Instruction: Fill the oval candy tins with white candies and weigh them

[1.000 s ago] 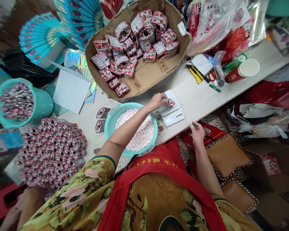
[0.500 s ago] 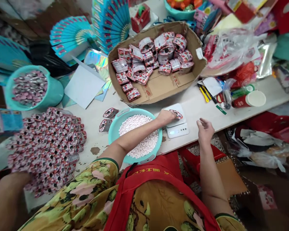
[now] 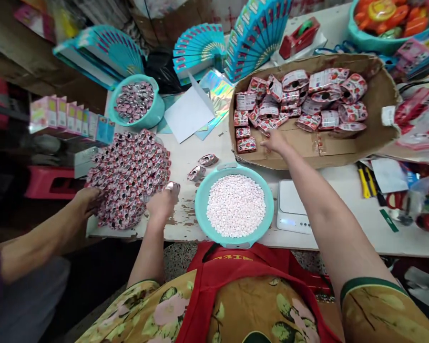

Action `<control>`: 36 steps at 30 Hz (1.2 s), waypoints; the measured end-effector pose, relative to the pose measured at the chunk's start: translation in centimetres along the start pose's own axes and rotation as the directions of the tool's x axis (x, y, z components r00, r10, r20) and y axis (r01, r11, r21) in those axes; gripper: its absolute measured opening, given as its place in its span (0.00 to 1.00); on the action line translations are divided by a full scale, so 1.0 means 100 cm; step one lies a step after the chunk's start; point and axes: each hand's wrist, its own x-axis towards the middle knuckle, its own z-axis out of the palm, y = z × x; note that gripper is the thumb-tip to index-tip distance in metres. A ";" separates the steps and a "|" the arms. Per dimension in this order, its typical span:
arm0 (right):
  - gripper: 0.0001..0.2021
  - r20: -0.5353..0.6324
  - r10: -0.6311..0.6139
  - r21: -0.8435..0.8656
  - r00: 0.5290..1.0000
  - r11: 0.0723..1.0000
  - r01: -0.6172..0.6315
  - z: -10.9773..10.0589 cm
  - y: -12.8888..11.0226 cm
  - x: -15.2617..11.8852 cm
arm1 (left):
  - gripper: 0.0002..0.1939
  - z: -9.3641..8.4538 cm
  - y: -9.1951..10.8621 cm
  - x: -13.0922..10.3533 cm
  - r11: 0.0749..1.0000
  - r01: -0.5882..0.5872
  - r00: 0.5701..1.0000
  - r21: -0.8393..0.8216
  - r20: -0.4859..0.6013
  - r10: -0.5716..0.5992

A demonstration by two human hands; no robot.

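Note:
My left hand (image 3: 162,201) is at the right edge of a big pile of red-and-silver patterned packets (image 3: 128,178). Its fingers are curled together, with a small pale shiny spot at the tips; what they hold is not clear. My right hand (image 3: 274,141) reaches into the cardboard box (image 3: 302,157), its fingers apart beside the loose strawberry-patterned packet rings (image 3: 268,125). Between my arms stands a turquoise basin (image 3: 200,205) of small pale pink pieces (image 3: 236,205). Two rings (image 3: 208,159) lie left of it. Nothing rests on the white scale (image 3: 291,200) at its right.
A co-worker's hand (image 3: 89,200) touches the pile's left side. Behind it are a turquoise bucket (image 3: 157,112) of shiny packets and blue fanned cards (image 3: 200,47). Folded white paper (image 3: 188,114) lies left of the box. Yellow cutters (image 3: 365,181) lie at the right.
The view has swung left. My left hand has moved from the scale across the basin to the pile, and the scale is bare. My right hand has gone from beside the scale into the box.

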 end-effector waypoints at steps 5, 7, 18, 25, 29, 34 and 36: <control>0.40 0.237 -0.113 -0.144 0.965 0.978 0.150 0.041 -0.026 0.021 | 0.25 0.057 0.023 0.043 0.993 -0.007 0.997 -0.119 0.070 0.016; 0.43 0.249 -0.100 -0.168 0.963 0.975 0.144 0.051 -0.026 0.021 | 0.25 0.065 0.030 0.039 0.985 -0.006 1.000 -0.170 -0.007 0.005; 0.23 0.208 0.122 0.521 0.970 0.826 -0.216 0.002 -0.014 -0.048 | 0.21 0.106 0.160 -0.009 0.454 -0.819 0.565 -0.350 -0.363 0.740; 0.32 0.033 0.349 0.824 0.937 0.521 -0.223 -0.049 -0.012 -0.189 | 0.26 0.116 0.173 -0.060 0.447 -0.866 0.487 -0.223 -0.180 0.855; 0.37 -0.040 0.359 0.899 0.932 0.420 -0.123 -0.024 -0.028 -0.248 | 0.21 0.128 0.152 -0.078 0.458 -0.868 0.489 -0.192 -0.174 0.855; 0.32 -0.048 0.378 0.926 0.925 0.363 -0.101 0.025 -0.052 -0.296 | 0.14 0.128 0.151 -0.055 0.480 -0.596 0.726 -0.644 -0.178 0.664; 0.31 -0.033 0.380 0.894 0.924 0.426 -0.143 0.038 -0.062 -0.312 | 0.16 0.117 0.149 -0.051 0.330 -0.324 0.801 -0.887 -0.071 0.595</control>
